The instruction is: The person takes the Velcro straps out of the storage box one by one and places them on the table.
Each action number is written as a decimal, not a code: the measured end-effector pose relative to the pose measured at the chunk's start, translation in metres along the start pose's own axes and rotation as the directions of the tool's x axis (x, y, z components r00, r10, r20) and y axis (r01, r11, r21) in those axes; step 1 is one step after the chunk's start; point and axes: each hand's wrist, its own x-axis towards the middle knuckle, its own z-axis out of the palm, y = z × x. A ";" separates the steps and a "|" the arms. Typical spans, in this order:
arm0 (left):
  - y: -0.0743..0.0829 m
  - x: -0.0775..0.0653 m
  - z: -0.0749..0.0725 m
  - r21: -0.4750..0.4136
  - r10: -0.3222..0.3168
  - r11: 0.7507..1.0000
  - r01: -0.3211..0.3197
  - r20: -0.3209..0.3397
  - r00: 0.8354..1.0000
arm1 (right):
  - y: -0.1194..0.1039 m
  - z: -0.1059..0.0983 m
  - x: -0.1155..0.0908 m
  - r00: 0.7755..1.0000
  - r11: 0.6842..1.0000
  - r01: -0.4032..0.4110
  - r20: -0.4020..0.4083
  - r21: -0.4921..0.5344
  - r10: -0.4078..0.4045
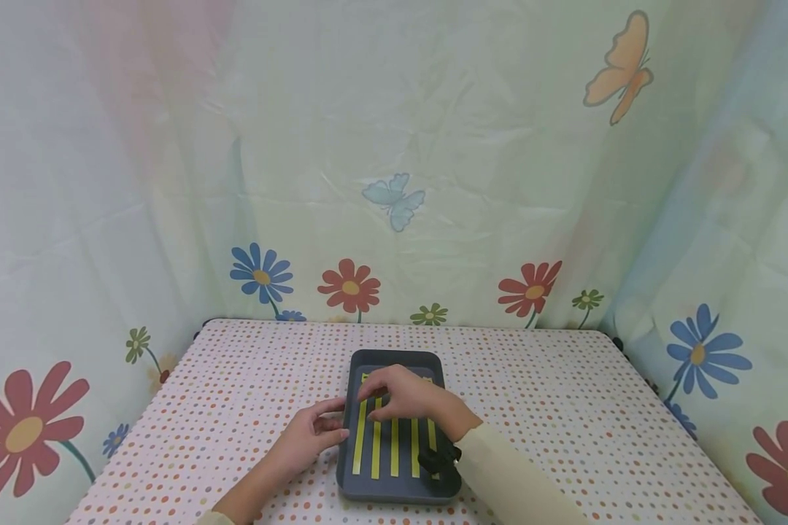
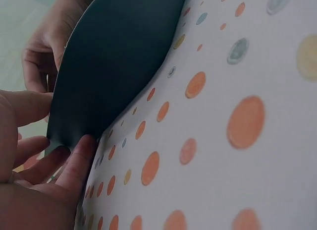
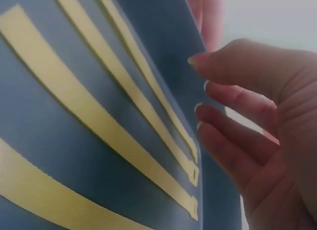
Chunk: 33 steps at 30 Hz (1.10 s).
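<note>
A dark grey shallow tray sits lengthwise on the table. Several yellow straps lie side by side in it, flat and roughly parallel; in the right wrist view, a yellow strap has a small slotted end. My left hand is at the tray's left side, fingertips against its outer wall. Over the far left part of the tray hovers my right hand, its fingers loosely bent and thumb apart, with nothing visible between them. That hand hides the far ends of some straps.
A white cloth with coloured dots covers the table. Behind it hangs a curtain printed with flowers and butterflies, with more curtain on both sides. A small black device is worn at my right wrist, above the tray's near right part.
</note>
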 end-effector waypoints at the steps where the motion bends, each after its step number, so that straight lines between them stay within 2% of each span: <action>1: -0.001 0.000 0.000 -0.001 0.003 1.000 -0.003 0.001 1.000 | 0.000 0.000 0.001 1.000 1.000 0.002 0.009 0.000 -0.002; 6: -0.002 0.002 -0.002 0.004 0.000 1.000 0.000 0.001 1.000 | 0.002 0.003 0.009 0.998 1.000 0.013 0.055 -0.022 -0.012; 14: -0.002 0.001 -0.002 0.002 0.014 1.000 -0.014 0.003 1.000 | 0.007 0.010 0.022 0.994 0.989 0.042 0.104 -0.143 -0.027; 21: -0.005 0.002 -0.002 0.019 0.019 1.000 -0.020 0.010 1.000 | 0.011 0.013 0.027 0.991 0.986 0.055 0.129 -0.159 -0.034; 33: -0.003 0.002 -0.002 -0.005 -0.050 0.999 0.050 -0.001 0.999 | 0.017 0.014 0.033 0.988 0.981 0.052 0.153 -0.186 -0.024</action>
